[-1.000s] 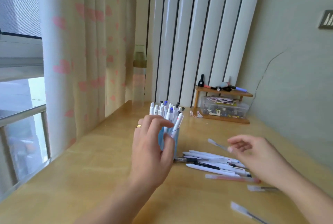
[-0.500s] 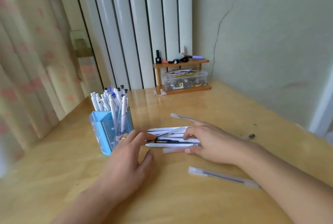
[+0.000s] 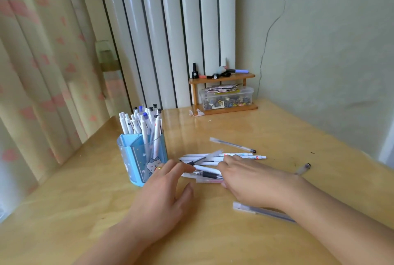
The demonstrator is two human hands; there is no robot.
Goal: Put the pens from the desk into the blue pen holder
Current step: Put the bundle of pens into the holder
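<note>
Wooden desk [image 3: 277, 128] set in a room corner, seen from above the person's hands. The blue pen holder [image 3: 139, 158] stands upright at left of centre, printed with a small cartoon cat and already packed with white pens [image 3: 140, 123], their caps pointing up. Just to its right lies a loose pile of pens [image 3: 213, 161], mostly white-barrelled, roughly parallel to one another, with one clear-capped pen slanting across the top.

The left hand [image 3: 162, 198] lies low over the desk, fingers extended and slightly spread, fingertips reaching the near left end of the pile beside the holder; a gold ring [image 3: 158, 168] sits on one finger. The right hand [image 3: 247, 181] covers the right part of the pile palm down, fingers laid flat across the barrels, pressing rather than closing round any one of them. The two hands are near each other but apart.

Stray pens lie separately: a clear pen [image 3: 232, 145] beyond the pile, a capped pen [image 3: 262, 212] near the right forearm and partly hidden by it, and another pen [image 3: 302, 169] well to the right. At the back stand a small wooden shelf [image 3: 223, 78] and, on its lower tier, a clear plastic box [image 3: 226, 98] of small items. White vertical panels [image 3: 170, 30] and a heart-print curtain [image 3: 42, 62] rise behind the desk.
</note>
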